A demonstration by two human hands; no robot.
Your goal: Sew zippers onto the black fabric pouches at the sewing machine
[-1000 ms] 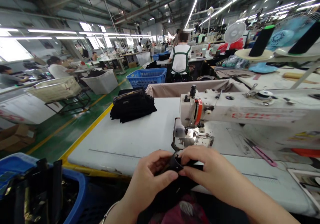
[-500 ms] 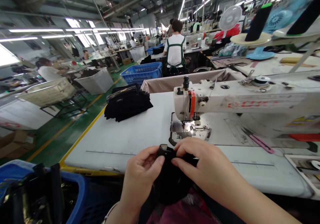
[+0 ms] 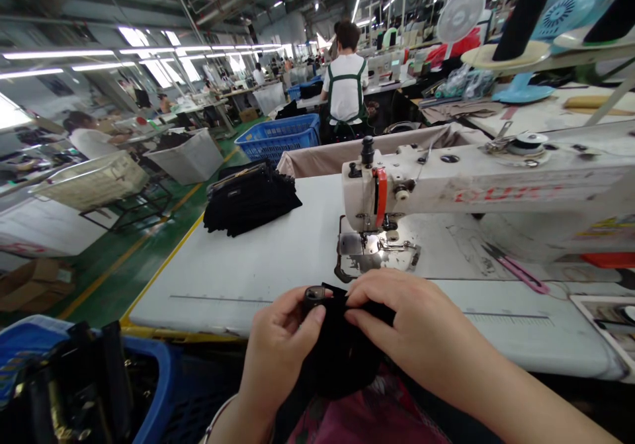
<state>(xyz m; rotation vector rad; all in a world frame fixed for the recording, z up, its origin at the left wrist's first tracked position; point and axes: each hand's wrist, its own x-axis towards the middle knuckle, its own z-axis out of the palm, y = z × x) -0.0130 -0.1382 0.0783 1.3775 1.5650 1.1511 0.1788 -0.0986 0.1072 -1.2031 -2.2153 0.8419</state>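
Both my hands pinch a small black fabric piece [image 3: 342,345] with a dark metal ring at its top left, held at the near edge of the white sewing table [image 3: 278,252]. My left hand [image 3: 280,355] grips its left side, thumb by the ring. My right hand [image 3: 421,338] is closed over its top right. The white sewing machine [image 3: 471,186] stands just beyond, its needle plate a little past my fingers.
A stack of black pieces [image 3: 251,199] lies at the table's far left. Pink-handled snips [image 3: 518,270] rest to the right of the needle. A blue bin [image 3: 89,384] with black parts is at my lower left. A person in a white shirt [image 3: 346,90] works ahead.
The black piece has been turned and lifted slightly, so the ring now shows at its top left. My view has dipped a little.
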